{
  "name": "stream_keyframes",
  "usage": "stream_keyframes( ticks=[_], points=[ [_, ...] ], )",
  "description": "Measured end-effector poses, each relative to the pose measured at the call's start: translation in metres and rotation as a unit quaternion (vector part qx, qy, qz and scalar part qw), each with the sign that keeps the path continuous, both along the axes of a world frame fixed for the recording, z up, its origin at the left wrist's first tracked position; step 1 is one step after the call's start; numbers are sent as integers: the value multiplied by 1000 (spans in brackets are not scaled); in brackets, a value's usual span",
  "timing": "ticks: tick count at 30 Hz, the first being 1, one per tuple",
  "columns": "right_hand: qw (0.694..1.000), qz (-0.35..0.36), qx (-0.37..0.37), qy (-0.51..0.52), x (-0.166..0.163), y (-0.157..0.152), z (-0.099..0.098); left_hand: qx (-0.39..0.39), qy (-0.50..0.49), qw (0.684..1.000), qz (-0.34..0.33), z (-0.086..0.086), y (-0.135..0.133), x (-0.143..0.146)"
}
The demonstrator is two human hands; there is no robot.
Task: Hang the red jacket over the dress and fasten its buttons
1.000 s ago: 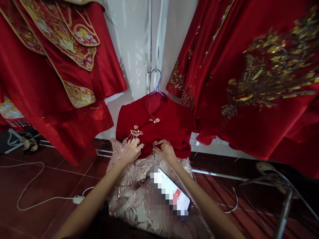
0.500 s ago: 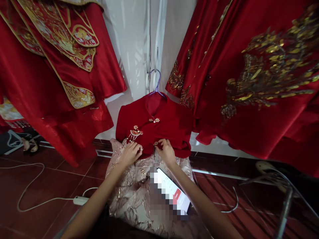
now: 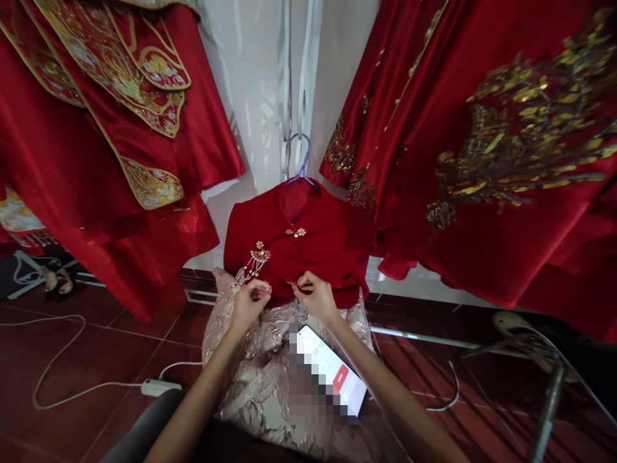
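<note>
A dark red short-sleeved top (image 3: 332,238) hangs on a purple hanger (image 3: 303,168). A jewelled flower clasp (image 3: 295,232) sits below its collar, and a beaded tassel brooch (image 3: 259,256) is on its left side. My right hand (image 3: 315,297) pinches a small ornamental button (image 3: 292,283) at the front hem. Just below the brooch, my left hand (image 3: 249,305) is closed, thumb against fingertips; whatever it may hold is too small to make out. Pale shiny patterned fabric (image 3: 260,386) lies beneath both hands. On it rests a lit phone (image 3: 337,373), partly blurred, by my right forearm.
Red gold-embroidered garments (image 3: 202,128) hang at the left, and a red sequined garment (image 3: 482,257) at the right. A white power strip (image 3: 161,387) with a cable lies on the tiled floor. Shoes (image 3: 58,283) stand far left; a metal stand leg (image 3: 549,405) is at right.
My right hand has shifted slightly left along the hem with the button. My left hand has moved a little left and down, and its wrist has turned.
</note>
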State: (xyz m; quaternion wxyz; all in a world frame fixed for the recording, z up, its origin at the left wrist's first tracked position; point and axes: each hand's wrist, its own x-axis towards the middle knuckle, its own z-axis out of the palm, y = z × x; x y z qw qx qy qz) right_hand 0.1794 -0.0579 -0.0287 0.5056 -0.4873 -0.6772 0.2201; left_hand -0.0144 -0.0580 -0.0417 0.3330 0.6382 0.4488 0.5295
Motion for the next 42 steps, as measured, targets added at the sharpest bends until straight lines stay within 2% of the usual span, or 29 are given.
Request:
stream_keyframes(
  ticks=[4, 6, 7, 13, 17, 24, 31, 35, 42],
  points=[
    [984, 120, -108, 75, -14, -4, 17, -41, -52, 998, 3, 1, 3, 1],
    [973, 169, -128, 90, -22, -5, 23, -57, -69, 996, 15, 2, 3, 1],
    [973, 172, -126, 91, -25, -4, 24, -63, -76, 995, 17, 2, 3, 1],
    [994, 76, -67, 36, -37, 3, 12, -100, -109, 989, 5, 4, -3, 1],
    [996, 78, -51, 16, -37, 3, 7, -106, -114, 988, 7, 5, -5, 1],
    [994, 86, -70, 18, -31, 2, 11, -106, -101, 989, 5, 5, -5, 2],
    [995, 83, -52, -6, -37, 4, 9, -80, -82, 993, 10, 8, -5, 3],
    [997, 60, -45, -8, -36, 3, 10, -75, -76, 994, 9, 9, -5, 2],
    [998, 42, -29, -40, -40, 2, 13, -55, -17, 998, -25, 15, -2, -7]
  ],
)
